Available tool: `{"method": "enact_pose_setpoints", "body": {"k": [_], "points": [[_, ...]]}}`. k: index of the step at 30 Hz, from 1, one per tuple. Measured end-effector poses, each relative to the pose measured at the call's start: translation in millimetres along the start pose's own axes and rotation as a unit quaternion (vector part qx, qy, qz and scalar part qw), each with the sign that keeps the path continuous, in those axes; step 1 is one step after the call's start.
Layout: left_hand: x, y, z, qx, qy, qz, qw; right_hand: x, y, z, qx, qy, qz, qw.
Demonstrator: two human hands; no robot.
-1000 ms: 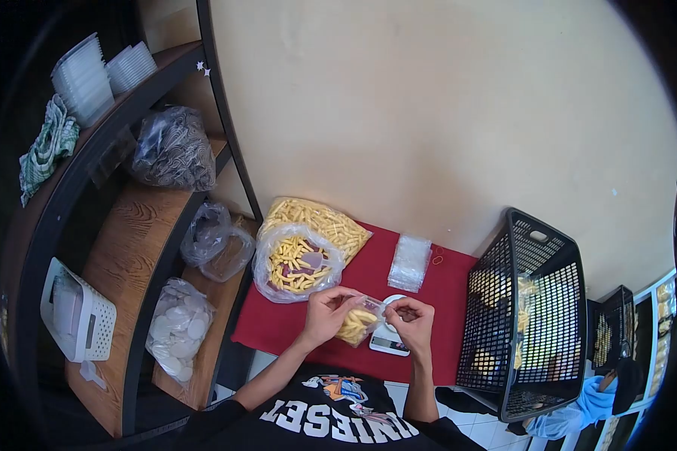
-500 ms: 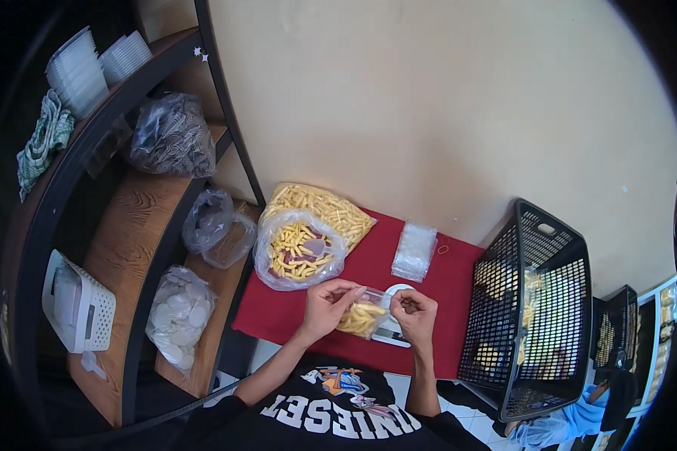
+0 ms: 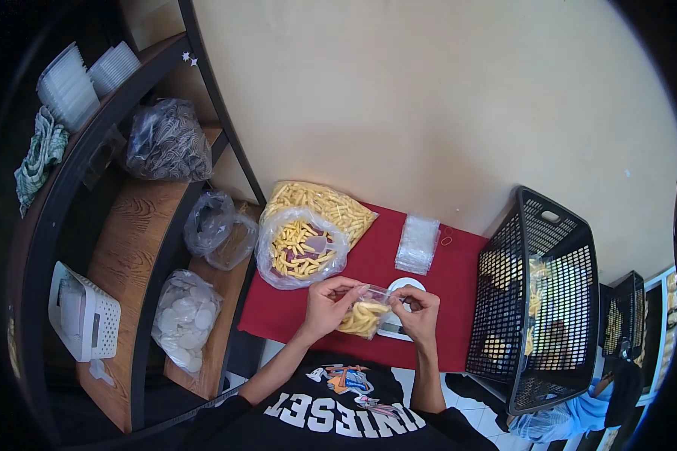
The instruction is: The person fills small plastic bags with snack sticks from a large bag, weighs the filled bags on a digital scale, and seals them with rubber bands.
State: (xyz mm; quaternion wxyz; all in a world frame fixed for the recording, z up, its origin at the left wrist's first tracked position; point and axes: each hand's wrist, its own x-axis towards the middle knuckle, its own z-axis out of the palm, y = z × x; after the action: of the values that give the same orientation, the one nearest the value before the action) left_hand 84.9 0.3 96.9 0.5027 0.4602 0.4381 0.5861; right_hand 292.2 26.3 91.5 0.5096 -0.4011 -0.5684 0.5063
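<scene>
Between both hands hangs a small clear plastic bag (image 3: pixel 362 319) partly filled with yellow stick-shaped snacks. My left hand (image 3: pixel 328 307) pinches one side of its top edge, and my right hand (image 3: pixel 420 310) pinches the other side. Just behind the bag sits a white scale (image 3: pixel 407 286), partly covered by my right hand. Further back to the left, a large open bag of the same snacks (image 3: pixel 320 207) leans on the table, with a translucent scoop (image 3: pixel 318 244) inside its mouth. Flat empty plastic bags (image 3: pixel 417 245) are stacked behind the scale.
A red cloth (image 3: pixel 459 282) covers the table. At the right stands a black crate (image 3: pixel 534 301) with packed snack bags in it. On the left, wooden shelves (image 3: pixel 139 225) hold plastic bags and a white basket (image 3: pixel 83 312). A person in blue (image 3: pixel 568 417) is at lower right.
Both hands keep their grip on the small bag. My right hand has shifted slightly, and more of the scale shows behind it. The whole view has turned a little.
</scene>
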Motion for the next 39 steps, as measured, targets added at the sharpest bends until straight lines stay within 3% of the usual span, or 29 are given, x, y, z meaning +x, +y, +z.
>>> {"method": "enact_pose_setpoints", "body": {"k": [8,16,21,25,33,39], "points": [[-1.3,-3.2,3.4,0.011,-0.016,0.007,1.0,1.0,1.9,4.5,0.029,0.005,-0.016,0.999],[-0.5,-3.3,1.8,0.03,-0.013,0.001,0.999,8.2,-4.9,2.3,-0.027,-0.029,-0.053,0.998],[2.6,-2.3,5.6,0.074,-0.025,0.039,0.996,8.1,1.4,4.2,-0.03,-0.011,-0.03,0.999],[6.2,8.1,0.9,0.118,-0.022,0.013,0.993,7.8,-3.5,4.3,-0.079,0.007,-0.044,0.996],[13.9,10.9,-3.3,0.177,-0.048,0.087,0.979,10.5,-3.1,1.9,-0.053,-0.02,-0.048,0.997],[12.6,9.7,0.4,0.159,-0.047,0.076,0.983,10.2,-1.7,2.6,-0.083,-0.019,-0.051,0.995]]}}
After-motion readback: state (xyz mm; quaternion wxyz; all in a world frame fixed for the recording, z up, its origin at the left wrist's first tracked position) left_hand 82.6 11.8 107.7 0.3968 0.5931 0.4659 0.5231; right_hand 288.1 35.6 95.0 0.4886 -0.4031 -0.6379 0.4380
